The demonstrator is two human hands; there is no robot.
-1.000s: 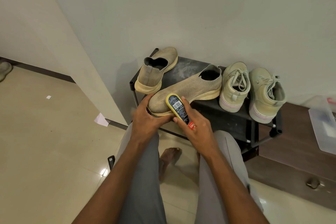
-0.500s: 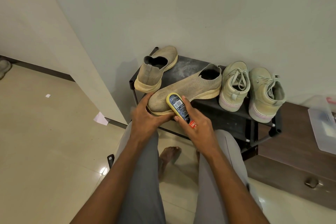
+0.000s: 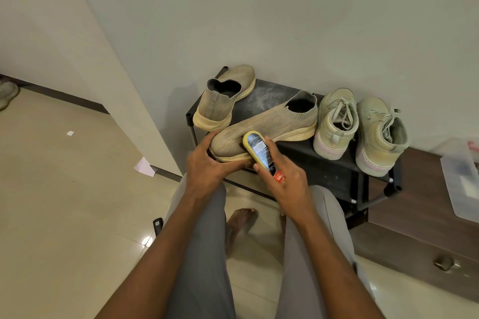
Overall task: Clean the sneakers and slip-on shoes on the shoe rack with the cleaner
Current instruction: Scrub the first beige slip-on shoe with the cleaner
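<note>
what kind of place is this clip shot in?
Probably a home entryway or hallway: a low black shoe rack against a plain wall, glossy tiled floor, and a wooden drawer cabinet beside the rack.

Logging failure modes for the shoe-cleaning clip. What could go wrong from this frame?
1. The slip-on shoe overhangs the shoe rack front edge at its toe; only the left hand steadies it, so a hard scrub could push it off.
2. The sneakers sit right against its heel; a shove backward might knock them.
3. The right hand grips the cleaner low down, so it may slip.
</note>
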